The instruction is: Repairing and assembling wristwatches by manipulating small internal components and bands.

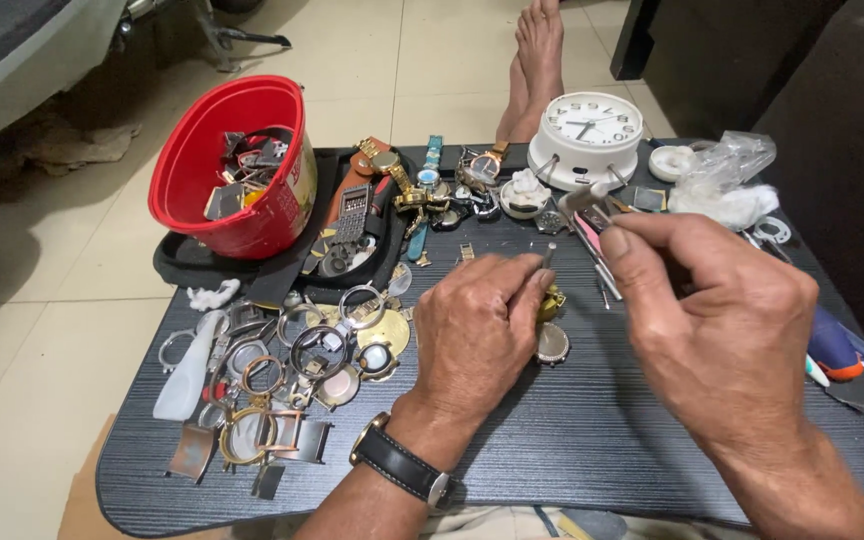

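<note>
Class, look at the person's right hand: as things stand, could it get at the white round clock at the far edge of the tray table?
Probably yes. The right hand hangs just in front of the white clock, with only small tools lying low between them. It already holds a thin tool, so its grip is not free.

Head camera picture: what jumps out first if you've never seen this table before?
The two hands in the middle: the left hand pinches a small gold watch part while the right hand holds a thin tool. Next comes the bright red bucket of parts at the back left, then the white clock behind the hands.
</note>
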